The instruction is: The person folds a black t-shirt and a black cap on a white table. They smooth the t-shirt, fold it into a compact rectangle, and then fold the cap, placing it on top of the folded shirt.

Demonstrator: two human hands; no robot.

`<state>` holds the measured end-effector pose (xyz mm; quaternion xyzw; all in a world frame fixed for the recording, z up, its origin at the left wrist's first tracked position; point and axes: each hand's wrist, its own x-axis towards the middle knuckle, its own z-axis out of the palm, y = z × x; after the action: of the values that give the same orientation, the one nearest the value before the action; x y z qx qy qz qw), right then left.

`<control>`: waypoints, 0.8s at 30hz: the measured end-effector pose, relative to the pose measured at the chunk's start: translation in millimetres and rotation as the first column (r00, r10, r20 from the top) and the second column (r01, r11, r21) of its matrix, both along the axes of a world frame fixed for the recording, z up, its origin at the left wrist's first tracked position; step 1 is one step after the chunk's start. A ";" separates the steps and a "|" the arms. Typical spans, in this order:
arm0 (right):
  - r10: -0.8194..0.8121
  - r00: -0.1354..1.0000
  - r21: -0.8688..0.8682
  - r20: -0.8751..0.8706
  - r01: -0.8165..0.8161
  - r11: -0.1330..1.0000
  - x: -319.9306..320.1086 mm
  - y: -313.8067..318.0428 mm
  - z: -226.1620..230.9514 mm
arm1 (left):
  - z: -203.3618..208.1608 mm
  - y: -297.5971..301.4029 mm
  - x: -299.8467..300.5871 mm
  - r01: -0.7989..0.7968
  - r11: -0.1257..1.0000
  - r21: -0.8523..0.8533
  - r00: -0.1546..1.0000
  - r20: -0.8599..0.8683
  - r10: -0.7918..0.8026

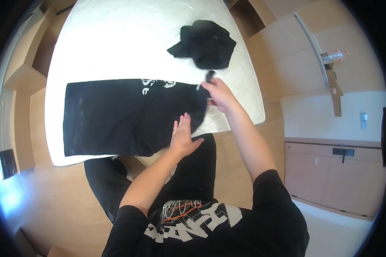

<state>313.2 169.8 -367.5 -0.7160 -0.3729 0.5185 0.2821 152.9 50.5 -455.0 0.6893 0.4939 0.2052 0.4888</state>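
Observation:
A black T-shirt (pixel 111 118) with white print along its far edge lies folded lengthwise across the near part of a white mattress (pixel 128 38). My left hand (pixel 185 140) rests flat on the shirt's near right part, fingers stretched out. At the narrow right end, my right hand (pixel 219 93) pinches the shirt's edge, and a small black bit of cloth sticks up past the fingertips. Farther back on the right lies a second black garment (pixel 208 45), loosely bunched, with a small light mark. Its kind cannot be made out.
Clear plastic film (pixel 214 120) shows at the mattress's near right edge. Wooden shelving (pixel 25 79) stands to the left. At the right are a cabinet (pixel 287 55) with a plastic bottle (pixel 333 56) on it, and a door (pixel 330 171) with a dark handle. My legs are against the near edge.

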 end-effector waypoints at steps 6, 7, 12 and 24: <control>0.338 0.895 0.216 -0.292 -0.283 0.935 -61.7 -26.0 -36.1 | -50.7 13.1 10.3 -0.436 0.482 -0.760 0.179 0.451 0.874; 0.459 0.887 0.217 0.056 -0.460 0.861 -62.6 -37.2 -47.9 | -51.7 15.6 -1.8 -0.351 0.465 -0.813 0.105 0.460 0.882; 0.478 0.374 0.087 0.795 -0.850 0.519 -48.6 -99.4 -97.8 | -65.0 14.0 -19.3 -0.234 0.446 -0.864 0.118 0.430 0.895; 0.221 0.530 0.256 0.819 -0.681 0.686 -44.2 18.2 -96.6 | -54.4 30.0 -34.8 -0.666 0.342 -0.663 0.269 0.214 0.939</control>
<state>269.0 188.0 -464.2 -0.6164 -0.7654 0.1112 0.1476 118.1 80.5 -509.4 0.0932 0.6405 0.5061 0.5701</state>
